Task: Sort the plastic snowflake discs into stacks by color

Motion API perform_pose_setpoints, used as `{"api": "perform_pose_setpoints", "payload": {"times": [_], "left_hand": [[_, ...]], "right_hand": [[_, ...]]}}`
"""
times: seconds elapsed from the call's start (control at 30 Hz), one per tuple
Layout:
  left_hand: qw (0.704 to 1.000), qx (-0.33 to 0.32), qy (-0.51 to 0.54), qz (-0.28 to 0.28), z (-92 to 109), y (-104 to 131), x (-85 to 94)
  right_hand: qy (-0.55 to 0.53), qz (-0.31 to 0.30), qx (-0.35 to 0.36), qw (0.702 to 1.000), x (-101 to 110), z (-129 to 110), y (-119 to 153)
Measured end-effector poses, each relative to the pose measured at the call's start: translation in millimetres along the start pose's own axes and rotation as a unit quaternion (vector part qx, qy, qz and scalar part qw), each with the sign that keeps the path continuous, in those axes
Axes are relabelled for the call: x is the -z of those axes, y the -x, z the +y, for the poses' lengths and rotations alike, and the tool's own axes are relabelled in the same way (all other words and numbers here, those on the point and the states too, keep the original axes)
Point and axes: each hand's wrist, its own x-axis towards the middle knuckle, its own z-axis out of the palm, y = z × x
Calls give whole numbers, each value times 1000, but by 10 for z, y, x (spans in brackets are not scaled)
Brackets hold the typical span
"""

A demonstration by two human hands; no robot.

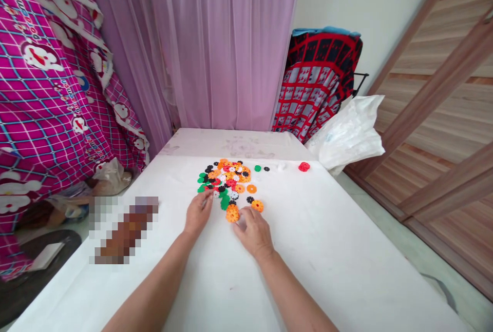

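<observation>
Far left, pink checked blanket (pixel 46 55) carries white lettering, turned and folded; can't read it reliably. On the white tablecloth (pixel 331 255), left hand (pixel 199 213) sits at the near-left edge of the mixed pile of slotted plastic discs (pixel 229 174) (orange, red, green, black, white). Its fingertips are close together at the discs; can't tell if they pinch one. Just right of that, an orange disc stack (pixel 232 213) lies on the near side of the pile, at the fingertips of the right hand (pixel 254 230). Right fingers are curled, thumb and index slightly apart at the stack's right side; grip can't be confirmed. Further right: loose green disc (pixel 258 168), black disc (pixel 266 169), white pieces (pixel 281 167), then red discs (pixel 304 167) well apart from both hands. Far right, white plastic bag (pixel 352 134) shows faint blue marks, too small to read.
</observation>
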Motion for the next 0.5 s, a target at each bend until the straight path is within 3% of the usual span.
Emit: {"api": "perform_pose_setpoints", "payload": {"times": [0.23, 0.5], "left_hand": [[998, 42, 27, 31, -111, -132, 35], [992, 78, 92, 32, -61, -52, 66]], "right_hand": [[44, 18, -37, 998, -205, -88, -145], [-77, 42, -37, 995, -175, -50, -63]]}}
